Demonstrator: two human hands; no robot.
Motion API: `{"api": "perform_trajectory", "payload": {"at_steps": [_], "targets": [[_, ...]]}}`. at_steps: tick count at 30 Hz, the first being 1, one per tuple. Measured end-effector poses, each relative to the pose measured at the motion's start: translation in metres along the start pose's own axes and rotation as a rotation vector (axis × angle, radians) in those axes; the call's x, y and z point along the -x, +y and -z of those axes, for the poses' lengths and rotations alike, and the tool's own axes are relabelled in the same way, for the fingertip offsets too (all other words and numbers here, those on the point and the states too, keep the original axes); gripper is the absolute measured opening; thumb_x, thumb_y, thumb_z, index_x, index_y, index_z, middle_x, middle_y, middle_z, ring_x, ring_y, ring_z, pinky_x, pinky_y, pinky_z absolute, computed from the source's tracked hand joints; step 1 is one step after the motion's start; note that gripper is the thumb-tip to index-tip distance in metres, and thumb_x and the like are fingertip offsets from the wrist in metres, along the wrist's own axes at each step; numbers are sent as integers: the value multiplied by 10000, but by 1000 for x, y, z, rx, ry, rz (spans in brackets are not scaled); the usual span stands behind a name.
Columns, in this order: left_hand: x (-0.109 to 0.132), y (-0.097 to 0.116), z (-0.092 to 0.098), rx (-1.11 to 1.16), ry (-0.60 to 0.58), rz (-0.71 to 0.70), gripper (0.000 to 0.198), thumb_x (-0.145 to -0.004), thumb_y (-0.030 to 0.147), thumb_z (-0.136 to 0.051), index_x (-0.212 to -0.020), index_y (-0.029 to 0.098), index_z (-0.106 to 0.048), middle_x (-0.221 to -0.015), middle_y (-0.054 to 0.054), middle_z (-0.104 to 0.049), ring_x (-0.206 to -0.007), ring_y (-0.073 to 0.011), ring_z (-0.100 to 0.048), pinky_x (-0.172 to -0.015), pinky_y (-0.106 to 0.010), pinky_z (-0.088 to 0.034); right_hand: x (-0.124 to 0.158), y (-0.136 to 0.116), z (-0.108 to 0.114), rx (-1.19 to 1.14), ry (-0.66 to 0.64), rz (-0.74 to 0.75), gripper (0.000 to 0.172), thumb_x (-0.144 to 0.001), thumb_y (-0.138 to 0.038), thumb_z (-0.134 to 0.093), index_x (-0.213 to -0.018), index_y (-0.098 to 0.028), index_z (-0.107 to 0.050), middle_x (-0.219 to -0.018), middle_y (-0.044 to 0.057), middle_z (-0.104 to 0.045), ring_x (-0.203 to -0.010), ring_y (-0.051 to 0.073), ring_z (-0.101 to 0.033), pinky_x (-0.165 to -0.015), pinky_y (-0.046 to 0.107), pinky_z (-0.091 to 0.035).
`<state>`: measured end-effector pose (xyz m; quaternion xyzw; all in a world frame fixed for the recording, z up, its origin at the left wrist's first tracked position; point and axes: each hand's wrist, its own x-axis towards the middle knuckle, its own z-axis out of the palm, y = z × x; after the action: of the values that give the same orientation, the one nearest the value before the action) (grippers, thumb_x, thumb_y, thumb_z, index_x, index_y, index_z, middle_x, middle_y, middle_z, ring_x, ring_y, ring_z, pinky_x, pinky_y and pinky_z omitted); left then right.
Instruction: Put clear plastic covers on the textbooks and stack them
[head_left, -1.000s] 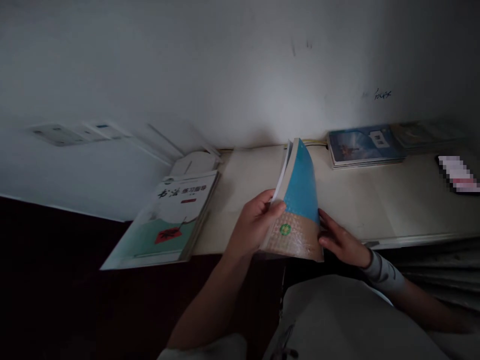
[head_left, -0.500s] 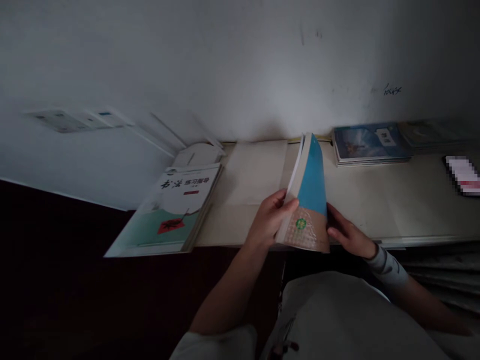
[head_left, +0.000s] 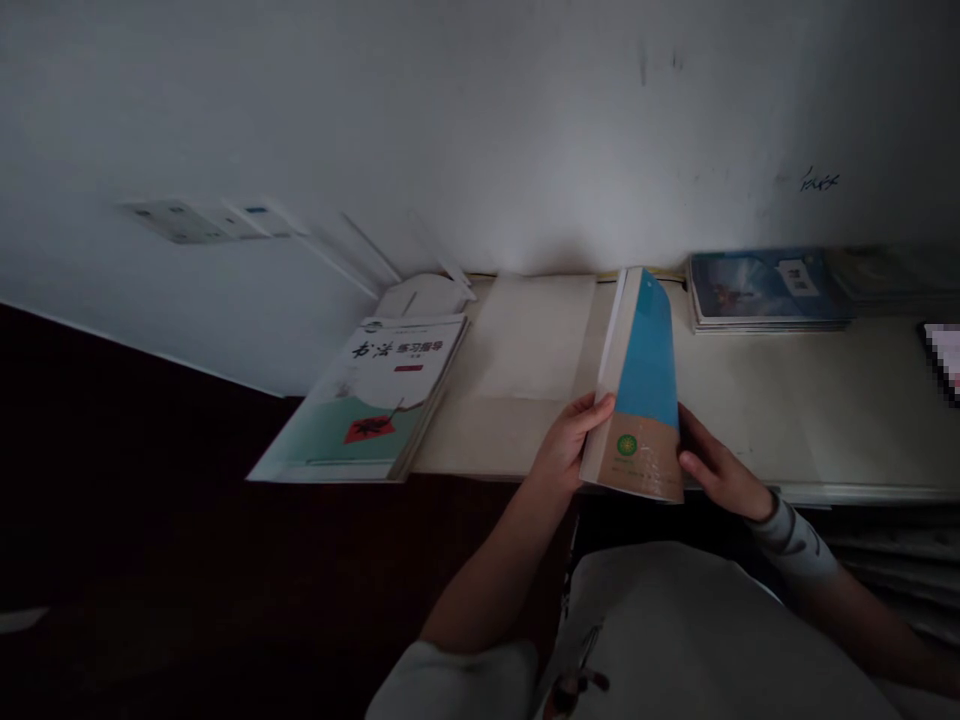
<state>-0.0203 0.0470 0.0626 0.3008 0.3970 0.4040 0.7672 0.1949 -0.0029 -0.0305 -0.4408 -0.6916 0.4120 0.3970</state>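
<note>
Between my two hands a thick paperback book (head_left: 646,385) stands upright near the desk's front edge, its cover blue above and brown below, with a green round emblem. My left hand (head_left: 571,440) grips the spine side, thumb lying on the cover and fingers behind. At the opposite edge my right hand (head_left: 716,470) holds the book, thumb in front and the other fingers partly hidden behind it. A slight curve bends the cover. The pages are mostly out of sight.
A stack of books (head_left: 375,400) with a white and green cover overhangs the front edge of the pale desk (head_left: 487,435) at left. Blue-covered books (head_left: 765,290) lie against the wall at right. A phone (head_left: 941,360) is at the far right, partly cut off.
The book has turned slightly so its cover faces me more and the pages show less. Both hands keep their hold. The whole scene has shifted right in view, except my torso.
</note>
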Motion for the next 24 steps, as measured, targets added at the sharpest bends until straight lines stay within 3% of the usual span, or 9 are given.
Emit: {"api": "perform_trajectory", "payload": {"at_steps": [8,12,16,20,24], "targets": [[0,-2,0,23,79,7,267,-611,358,-795,-744,163,-671,-654,-31,-690,-711,-215,-686,-642,-298,-539,1,2,-3,-48,10,-26,712,-909,-538,-455,-1516,-274,-194,-1560,81,-268,-1432,244,-259,-1185,516,-183],[5,0,-4,-68,105,-70,367,-586,398,-812,-796,129,-678,-663,-37,-673,-594,-163,-619,-594,-276,-491,0,-6,3,-110,11,-45,713,-895,-563,-468,-1505,-280,-231,-1543,100,-309,-1411,264,-306,-1168,528,-229],[10,1,-13,-326,145,-235,330,-638,429,-761,-749,135,-656,-610,20,-588,-516,-84,-485,-498,-202,-357,-12,-40,30,-216,106,-41,711,-893,-595,-444,-1499,-324,-192,-1566,116,-244,-1374,289,-374,-1072,530,-389],[11,6,-18,-509,133,-303,316,-676,452,-707,-719,146,-637,-588,37,-538,-531,-83,-444,-498,-202,-311,-32,-81,62,-119,218,-32,823,-819,-530,-612,-1489,-384,-157,-1588,50,-184,-1400,287,-323,-1054,514,-411],[14,18,6,-536,191,-281,341,-641,455,-723,-788,152,-675,-650,10,-619,-598,-128,-521,-551,-227,-383,-32,-82,94,33,231,-70,651,-788,-378,-637,-1397,-290,-422,-1433,54,-470,-1283,268,-477,-1065,479,-409]]}}
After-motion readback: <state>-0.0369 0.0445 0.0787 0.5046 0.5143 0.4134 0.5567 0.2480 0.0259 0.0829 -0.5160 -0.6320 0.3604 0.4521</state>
